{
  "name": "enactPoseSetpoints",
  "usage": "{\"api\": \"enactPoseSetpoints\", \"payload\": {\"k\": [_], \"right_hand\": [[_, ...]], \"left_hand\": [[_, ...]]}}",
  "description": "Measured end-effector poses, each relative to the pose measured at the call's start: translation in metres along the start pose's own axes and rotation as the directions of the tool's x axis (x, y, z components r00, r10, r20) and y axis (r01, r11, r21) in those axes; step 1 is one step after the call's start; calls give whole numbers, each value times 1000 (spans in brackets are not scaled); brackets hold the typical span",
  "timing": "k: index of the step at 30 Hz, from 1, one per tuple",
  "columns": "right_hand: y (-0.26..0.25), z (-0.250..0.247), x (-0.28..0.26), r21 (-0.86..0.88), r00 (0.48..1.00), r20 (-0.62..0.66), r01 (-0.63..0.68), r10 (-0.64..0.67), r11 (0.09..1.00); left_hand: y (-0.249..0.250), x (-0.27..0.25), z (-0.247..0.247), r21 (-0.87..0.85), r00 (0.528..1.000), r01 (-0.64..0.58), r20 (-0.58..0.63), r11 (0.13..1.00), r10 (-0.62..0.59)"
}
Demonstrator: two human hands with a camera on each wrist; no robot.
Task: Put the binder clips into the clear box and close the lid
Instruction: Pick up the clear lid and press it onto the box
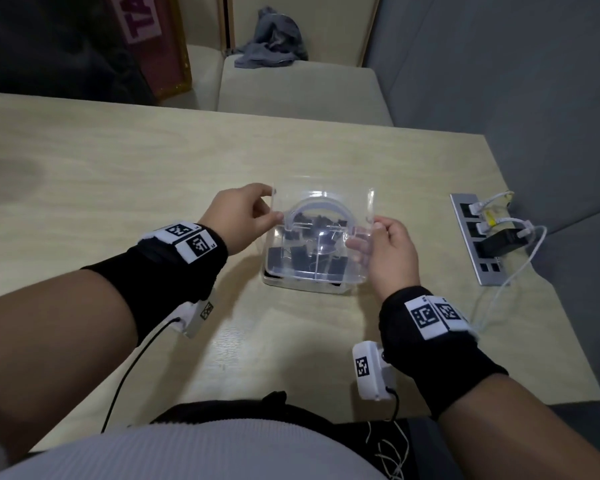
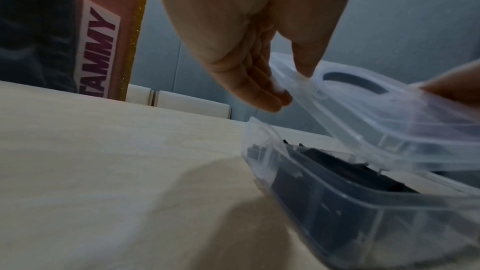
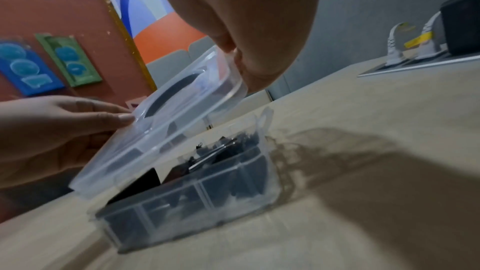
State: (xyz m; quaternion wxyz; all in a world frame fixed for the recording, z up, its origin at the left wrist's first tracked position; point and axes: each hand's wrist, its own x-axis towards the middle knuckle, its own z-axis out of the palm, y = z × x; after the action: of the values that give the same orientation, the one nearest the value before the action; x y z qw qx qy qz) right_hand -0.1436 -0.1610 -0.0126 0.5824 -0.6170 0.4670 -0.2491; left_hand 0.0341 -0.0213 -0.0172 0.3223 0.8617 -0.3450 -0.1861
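Note:
A clear plastic box (image 1: 309, 284) stands on the table with several black binder clips (image 1: 298, 254) lying inside it. Its clear lid (image 1: 323, 216), with a curved handle, is tilted up over the box, its near edge low over the box's near rim. My left hand (image 1: 253, 211) pinches the lid's left edge between thumb and fingers. My right hand (image 1: 378, 237) pinches the lid's right edge. In the left wrist view the lid (image 2: 376, 110) slants above the box (image 2: 337, 213). The right wrist view shows the lid (image 3: 168, 126) raised over the clips (image 3: 228, 153).
A metal socket panel (image 1: 475, 237) with white cables and a black plug is set into the table at the right. The pale wooden table (image 1: 118, 174) spreads to the left. A cushioned bench with a grey cloth (image 1: 271, 39) lies beyond the far edge.

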Motion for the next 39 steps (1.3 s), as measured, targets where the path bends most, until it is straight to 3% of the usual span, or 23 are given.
{"api": "enactPoseSetpoints", "payload": {"k": [3, 7, 13, 24, 34, 39], "right_hand": [[9, 0, 7, -169, 999, -46, -27, 20, 985], [13, 1, 11, -406, 1000, 25, 20, -11, 914], [17, -1, 15, -640, 993, 120, 89, -15, 764], [19, -4, 23, -705, 991, 97, 130, -87, 697], [17, 0, 39, -718, 994, 95, 101, -46, 689], [13, 0, 39, -708, 994, 100, 94, -33, 700]], "left_hand": [[-3, 2, 4, 37, 998, 58, 31, 998, -59], [1, 7, 10, 162, 994, 95, 30, 982, -101], [11, 15, 14, 392, 994, 47, 72, 919, -82], [19, 11, 17, 609, 985, -51, 162, 791, -62], [14, 17, 14, 475, 988, -19, 142, 880, -55], [15, 22, 15, 510, 985, -32, 162, 860, -59]]}}
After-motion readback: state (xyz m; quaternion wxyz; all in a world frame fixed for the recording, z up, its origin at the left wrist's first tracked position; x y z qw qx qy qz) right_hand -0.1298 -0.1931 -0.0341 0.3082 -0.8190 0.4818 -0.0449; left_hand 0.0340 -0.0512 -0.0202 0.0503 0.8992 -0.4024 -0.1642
